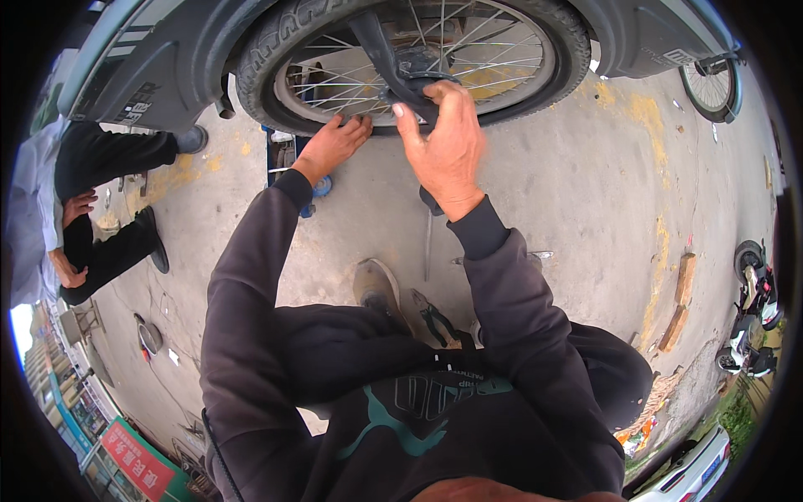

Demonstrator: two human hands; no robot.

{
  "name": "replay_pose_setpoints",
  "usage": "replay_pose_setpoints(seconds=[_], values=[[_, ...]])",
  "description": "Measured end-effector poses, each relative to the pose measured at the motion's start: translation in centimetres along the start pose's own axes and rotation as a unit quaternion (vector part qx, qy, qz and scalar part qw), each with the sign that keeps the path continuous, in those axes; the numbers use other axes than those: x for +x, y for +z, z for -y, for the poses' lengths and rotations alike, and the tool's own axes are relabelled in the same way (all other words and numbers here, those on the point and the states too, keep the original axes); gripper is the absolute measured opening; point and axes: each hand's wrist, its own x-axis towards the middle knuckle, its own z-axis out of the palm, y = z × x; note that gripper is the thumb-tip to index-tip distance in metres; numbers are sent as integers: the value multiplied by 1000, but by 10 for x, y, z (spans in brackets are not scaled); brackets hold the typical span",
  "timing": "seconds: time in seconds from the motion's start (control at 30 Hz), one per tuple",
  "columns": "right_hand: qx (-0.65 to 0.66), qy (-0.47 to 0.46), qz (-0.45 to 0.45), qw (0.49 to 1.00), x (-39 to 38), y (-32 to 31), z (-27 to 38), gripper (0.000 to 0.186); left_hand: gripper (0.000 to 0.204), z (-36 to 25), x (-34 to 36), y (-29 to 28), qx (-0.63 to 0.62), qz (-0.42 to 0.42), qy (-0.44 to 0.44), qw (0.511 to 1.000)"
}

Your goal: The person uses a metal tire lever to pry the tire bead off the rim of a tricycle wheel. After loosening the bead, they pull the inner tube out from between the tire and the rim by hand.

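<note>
A spoked bicycle-type wheel with a black tyre point(577, 50) is in front of me, under a grey-blue vehicle body. My left hand point(335, 144) lies at the tyre's near left edge, its fingers curled over the rubber at the rim. Beside the hub, my right hand point(445, 146) has thumb and fingers closed around a dark, flat piece point(425, 110) near the lower end of the fork leg point(376, 46). Whether that piece is part of the fork or loose, I cannot tell.
Pliers point(432, 318) lie between my feet, with a long thin rod-like tool point(428, 243) ahead of them. A blue toolbox point(272, 159) stands beyond my left wrist. Someone in dark trousers point(117, 159) sits at the left. Wooden blocks point(684, 280) lie at right.
</note>
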Motion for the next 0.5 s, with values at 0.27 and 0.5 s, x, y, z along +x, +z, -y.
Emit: replay_pose_setpoints(seconds=[0.27, 0.5], values=[[-6, 10, 53, 999, 39, 24, 6, 36, 43, 20, -37, -15, -31, -4, -41, 999], [-72, -114, 332, 934, -114, 33, -61, 49, 45, 33, -47, -17, 16, 3, -33, 999]])
